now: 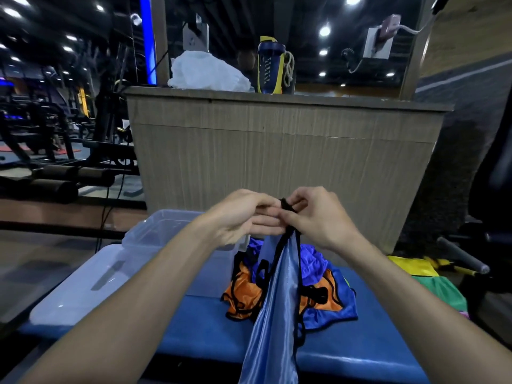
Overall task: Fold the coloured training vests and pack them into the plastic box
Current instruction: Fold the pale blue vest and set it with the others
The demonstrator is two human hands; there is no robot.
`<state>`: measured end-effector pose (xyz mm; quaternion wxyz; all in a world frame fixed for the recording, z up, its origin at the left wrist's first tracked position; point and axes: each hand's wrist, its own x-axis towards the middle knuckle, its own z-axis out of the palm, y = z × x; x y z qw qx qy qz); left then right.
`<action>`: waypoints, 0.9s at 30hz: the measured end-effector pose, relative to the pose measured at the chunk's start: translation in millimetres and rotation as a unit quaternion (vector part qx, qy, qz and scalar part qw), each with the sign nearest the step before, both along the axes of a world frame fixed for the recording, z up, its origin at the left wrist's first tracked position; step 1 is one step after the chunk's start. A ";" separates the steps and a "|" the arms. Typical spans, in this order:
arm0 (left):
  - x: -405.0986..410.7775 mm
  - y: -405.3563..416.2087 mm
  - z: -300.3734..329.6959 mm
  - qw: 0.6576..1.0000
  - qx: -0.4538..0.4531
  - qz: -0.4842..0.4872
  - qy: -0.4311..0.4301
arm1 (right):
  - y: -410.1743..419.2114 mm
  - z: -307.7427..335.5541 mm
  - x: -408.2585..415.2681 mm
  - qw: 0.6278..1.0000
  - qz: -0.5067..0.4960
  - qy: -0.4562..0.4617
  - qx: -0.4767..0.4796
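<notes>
1. A light blue vest (273,314) is held up above the worktop (210,328) by its black-trimmed top edge, which is pinched between the right hand (318,217) and the left hand (238,217).
2. The grip of the right hand is closed on the black trim, thumb and forefinger pressed together around it; the fingers of the left hand are curled and meet the same trim just beside the right fingertips.
3. Below the grip, the vest hangs straight down, its lower part passing over the near edge of the blue padded worktop.
4. Behind the hanging cloth, beneath the grip, a loose heap of vests (318,297) in orange, blue and purple lies on the worktop.
5. Left of the grip and lower, the clear plastic box (166,231) stands open on the worktop, with its lid (83,286) lying flat just beside it, nearer the camera.
6. Right of the heap, yellow and green cloth (432,284) is seen.
</notes>
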<state>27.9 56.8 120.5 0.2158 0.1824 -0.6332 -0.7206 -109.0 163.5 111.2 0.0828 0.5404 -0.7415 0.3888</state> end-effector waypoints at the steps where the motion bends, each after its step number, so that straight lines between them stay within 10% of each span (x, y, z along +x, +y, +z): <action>1: 6.0 -1.9 -1.6 0.999 -0.036 -0.010 -0.013 | 2.5 1.2 -2.3 1.000 0.022 -0.015 -0.001; 5: 29.1 -18.8 -18.6 0.944 -0.314 0.102 0.011 | 20.7 14.6 -14.1 0.975 0.160 -0.151 -0.001; 11: 46.5 -14.8 -43.7 0.839 -0.509 0.147 0.120 | 31.6 51.8 -22.1 0.975 0.189 -0.110 0.041; 27: 39.5 -8.9 -65.1 0.879 -0.471 0.060 0.039 | 33.8 64.5 -16.0 0.972 0.219 -0.060 0.060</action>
